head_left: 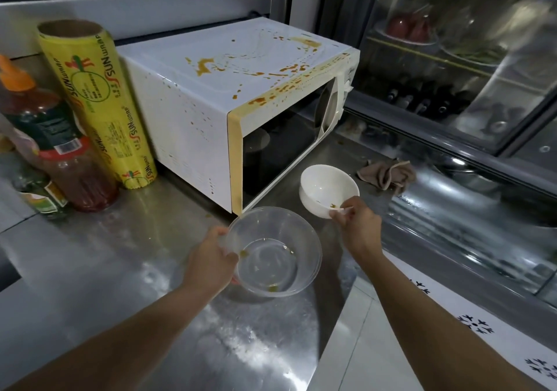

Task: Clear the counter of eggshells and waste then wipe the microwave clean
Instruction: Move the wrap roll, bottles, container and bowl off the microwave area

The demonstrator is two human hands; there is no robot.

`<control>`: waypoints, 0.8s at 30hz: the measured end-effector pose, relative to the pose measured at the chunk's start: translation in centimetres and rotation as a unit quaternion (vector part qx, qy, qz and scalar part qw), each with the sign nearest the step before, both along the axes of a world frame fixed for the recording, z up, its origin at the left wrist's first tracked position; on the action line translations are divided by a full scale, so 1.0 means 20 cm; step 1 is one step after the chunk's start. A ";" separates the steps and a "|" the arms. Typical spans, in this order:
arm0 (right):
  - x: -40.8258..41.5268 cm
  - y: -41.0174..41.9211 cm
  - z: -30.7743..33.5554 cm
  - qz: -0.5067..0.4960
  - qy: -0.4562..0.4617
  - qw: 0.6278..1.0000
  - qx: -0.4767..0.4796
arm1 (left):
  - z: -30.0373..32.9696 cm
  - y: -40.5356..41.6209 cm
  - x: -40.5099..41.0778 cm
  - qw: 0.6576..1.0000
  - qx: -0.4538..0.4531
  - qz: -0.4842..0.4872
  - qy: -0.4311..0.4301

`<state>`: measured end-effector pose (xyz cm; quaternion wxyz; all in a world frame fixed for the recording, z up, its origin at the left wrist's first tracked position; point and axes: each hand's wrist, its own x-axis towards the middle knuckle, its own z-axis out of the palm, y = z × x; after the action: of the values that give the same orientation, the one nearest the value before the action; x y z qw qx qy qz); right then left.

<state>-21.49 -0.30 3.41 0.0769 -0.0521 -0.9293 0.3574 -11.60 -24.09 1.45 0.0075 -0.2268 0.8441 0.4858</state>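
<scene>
Presently, a clear bowl (275, 252) was held at its left rim by the left hand (211, 262), fingers curled over the edge; small yellow-green scraps were noted on its inside. A white bowl (327, 189) was gripped at its near rim by the right hand (360, 228), thumb and fingers pinched on the edge, with a few specks seen within. Both bowls were observed over the steel counter (120, 270), just in front of the microwave (229, 89). Orange-brown splatter was recorded across the microwave's top, front edge and left side. A crumpled cloth (387, 173) was seen on the counter to the right, well apart from the hands. A yellow wrap roll (99, 104) and a sauce bottle (51, 137) were noted standing left of the microwave.
</scene>
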 end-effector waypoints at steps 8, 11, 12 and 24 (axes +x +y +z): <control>0.23 -0.02 0.22 0.061 0.054 0.996 -0.024 | 0.05 0.00 0.03 0.998 0.051 -0.032 -0.013; 0.31 -0.07 0.26 0.100 0.052 0.994 -0.004 | 0.09 -0.01 0.05 0.995 0.088 -0.042 -0.024; 0.33 -0.09 0.26 0.113 0.051 0.992 0.005 | 0.10 -0.01 0.06 0.994 0.096 -0.050 -0.030; 0.47 -0.24 0.08 0.165 -0.064 0.980 0.092 | 0.10 -0.09 0.12 0.988 0.118 -0.092 -0.031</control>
<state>-12.14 -5.13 5.10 -0.0379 0.0864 -0.9570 0.2743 -9.24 -25.80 3.46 0.1055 -0.1609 0.7972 0.5723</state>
